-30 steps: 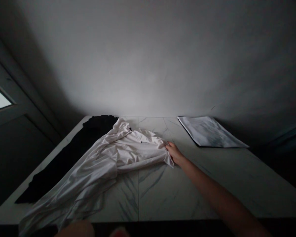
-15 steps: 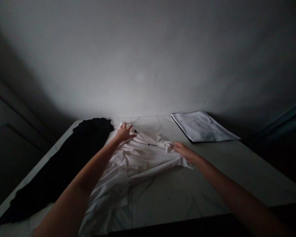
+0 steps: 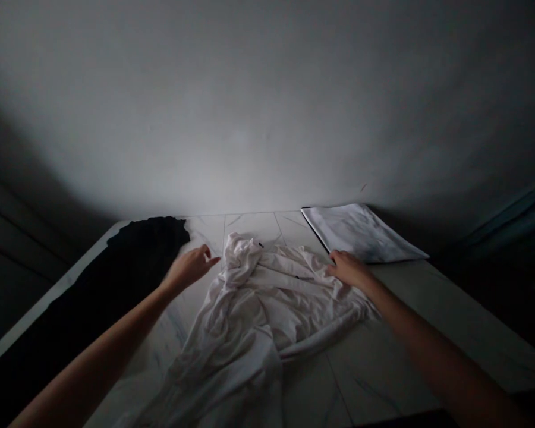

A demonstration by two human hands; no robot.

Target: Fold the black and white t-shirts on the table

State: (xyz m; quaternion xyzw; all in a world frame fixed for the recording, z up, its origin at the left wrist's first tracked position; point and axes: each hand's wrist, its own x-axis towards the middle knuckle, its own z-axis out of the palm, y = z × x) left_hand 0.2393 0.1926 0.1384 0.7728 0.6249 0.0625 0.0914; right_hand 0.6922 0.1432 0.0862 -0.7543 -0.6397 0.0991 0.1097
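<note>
Pale grey wall (image 3: 267, 107) is rising behind a white marble-patterned desk (image 3: 383, 362), and thin grey veins and straight tile joints are running across the desktop under dim light. Two hands are reaching in from the bottom corners of the head camera's view, and three things are lying on the desk: one crumpled white long-sleeved shirt (image 3: 258, 315), one long black cloth (image 3: 107, 279), and one flat white-and-grey mottled sheet (image 3: 361, 233).

The black cloth is stretching along the desk's left side, well apart from the flat sheet, which is lying at the far right corner. The shirt is sitting between them, bunched into a raised fold at its far end and spilling toward the near edge of the desk, with one sleeve (image 3: 321, 339) lying out to the right and a small dark print showing near its middle.

The left hand (image 3: 189, 267) is open with its fingers loosely spread, hovering just beside the shirt and holding nothing. The right hand (image 3: 350, 268) is lying on the shirt's far right edge, close to the flat sheet, its fingers pressed together; whether they are pinching the cloth, I cannot tell.
</note>
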